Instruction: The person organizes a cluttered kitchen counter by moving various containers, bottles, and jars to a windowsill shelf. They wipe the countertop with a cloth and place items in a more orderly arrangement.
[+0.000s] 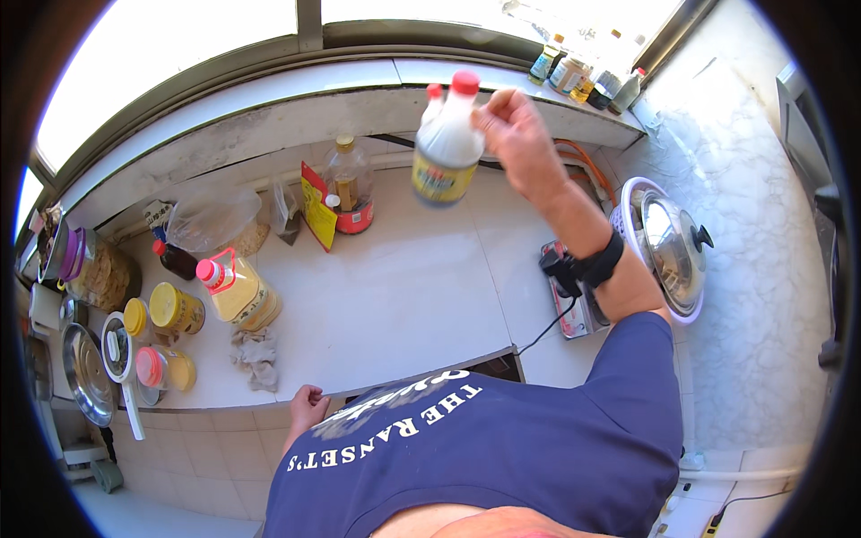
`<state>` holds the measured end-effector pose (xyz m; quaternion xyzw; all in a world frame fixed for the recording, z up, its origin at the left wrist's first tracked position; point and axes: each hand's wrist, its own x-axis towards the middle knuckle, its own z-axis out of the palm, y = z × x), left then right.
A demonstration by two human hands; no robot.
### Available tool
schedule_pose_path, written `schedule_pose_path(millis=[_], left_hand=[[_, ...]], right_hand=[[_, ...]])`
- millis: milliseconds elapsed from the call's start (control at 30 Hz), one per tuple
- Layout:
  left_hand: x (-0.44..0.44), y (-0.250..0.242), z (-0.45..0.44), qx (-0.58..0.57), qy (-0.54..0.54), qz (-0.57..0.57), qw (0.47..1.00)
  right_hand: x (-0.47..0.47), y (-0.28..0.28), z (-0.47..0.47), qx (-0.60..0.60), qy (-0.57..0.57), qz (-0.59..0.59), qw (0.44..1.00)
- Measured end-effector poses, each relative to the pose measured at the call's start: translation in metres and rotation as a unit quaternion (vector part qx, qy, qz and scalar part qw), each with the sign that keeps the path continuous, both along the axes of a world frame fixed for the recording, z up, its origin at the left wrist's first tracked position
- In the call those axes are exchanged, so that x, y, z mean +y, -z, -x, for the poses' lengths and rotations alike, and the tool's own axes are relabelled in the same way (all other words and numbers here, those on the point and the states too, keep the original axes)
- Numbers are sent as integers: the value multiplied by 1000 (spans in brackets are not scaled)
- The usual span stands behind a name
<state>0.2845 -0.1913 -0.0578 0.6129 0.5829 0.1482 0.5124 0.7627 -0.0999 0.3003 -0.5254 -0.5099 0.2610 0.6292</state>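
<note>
Raised over the back of the counter, my right hand (pixel 514 131) grips a whitish plastic bottle (pixel 447 144) with a red cap and a yellow and blue label. A second, smaller red cap (pixel 434 91) shows just left of its neck; whether it belongs to another bottle, I cannot tell. The bottle is slightly blurred and hangs clear of the tiled counter (pixel 390 296). By the counter's front edge is my left hand (pixel 311 406), fingers curled, with nothing visible in it. Nearest to it lies a crumpled grey cloth (pixel 255 356).
A large jug (pixel 245 296), lidded jars (pixel 176 308) and a metal lid (pixel 89 373) crowd the left. An oil bottle (pixel 351 191) and a yellow-red packet (pixel 319 208) stand behind. Rightward are a lidded pan (pixel 672 249) and a cord (pixel 548 329). Small bottles (pixel 578 77) line the windowsill.
</note>
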Motion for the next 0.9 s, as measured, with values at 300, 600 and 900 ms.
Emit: schedule_pose_path(millis=[300, 600, 900], left_hand=[[-7, -3, -26, -5, -13, 19, 1000], [-25, 5, -26, -25, -78, 57, 995], [-37, 32, -12, 58, -41, -5, 997]], right_hand=[[96, -84, -187, -47, 135, -88, 986], [177, -51, -296, -42, 287, -94, 952], [207, -35, -364, -110, 328, -49, 937]])
